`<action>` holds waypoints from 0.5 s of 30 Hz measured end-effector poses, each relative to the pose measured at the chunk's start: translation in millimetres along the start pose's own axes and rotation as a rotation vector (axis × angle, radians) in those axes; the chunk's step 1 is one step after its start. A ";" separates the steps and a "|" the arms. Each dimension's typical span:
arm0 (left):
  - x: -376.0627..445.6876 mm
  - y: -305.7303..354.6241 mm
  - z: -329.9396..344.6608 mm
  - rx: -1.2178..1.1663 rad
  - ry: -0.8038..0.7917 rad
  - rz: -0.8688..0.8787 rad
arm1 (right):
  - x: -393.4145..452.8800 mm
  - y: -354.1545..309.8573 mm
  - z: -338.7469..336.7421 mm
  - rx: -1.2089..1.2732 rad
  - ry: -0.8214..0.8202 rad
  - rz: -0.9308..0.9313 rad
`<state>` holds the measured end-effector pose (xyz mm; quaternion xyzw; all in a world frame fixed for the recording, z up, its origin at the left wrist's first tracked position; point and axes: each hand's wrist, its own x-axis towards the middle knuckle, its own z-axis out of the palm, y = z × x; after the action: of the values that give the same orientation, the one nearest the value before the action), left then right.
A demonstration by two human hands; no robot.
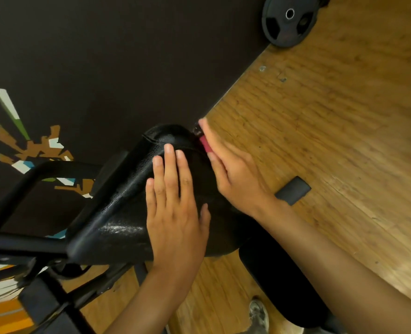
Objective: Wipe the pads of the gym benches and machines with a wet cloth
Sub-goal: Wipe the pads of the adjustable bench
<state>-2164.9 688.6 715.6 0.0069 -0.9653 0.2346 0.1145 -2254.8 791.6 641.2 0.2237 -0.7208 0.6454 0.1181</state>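
The black pad (127, 213) is steadied by the flat, straight-fingered left hand (175, 208), while the pink cloth (204, 144) is pressed under the right hand (233, 174) along the pad's far right edge.

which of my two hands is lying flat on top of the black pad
Your left hand: its straight fingers rest flat on the black pad. The right hand is at the pad's far edge, by something red.
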 end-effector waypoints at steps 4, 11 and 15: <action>0.1 -0.4 0.4 -0.022 0.001 -0.006 | 24.6 -20.9 -3.8 0.000 -0.055 -0.051; -1.5 -6.3 1.2 -0.048 0.004 0.014 | -35.2 32.3 -7.5 -0.110 -0.108 0.131; -1.6 -6.7 1.6 -0.035 0.002 0.019 | 12.1 -7.6 -0.9 -0.032 0.011 0.025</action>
<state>-2163.3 681.9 716.9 -0.0045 -0.9692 0.2186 0.1132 -2261.9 789.9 653.6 0.2095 -0.7332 0.6362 0.1175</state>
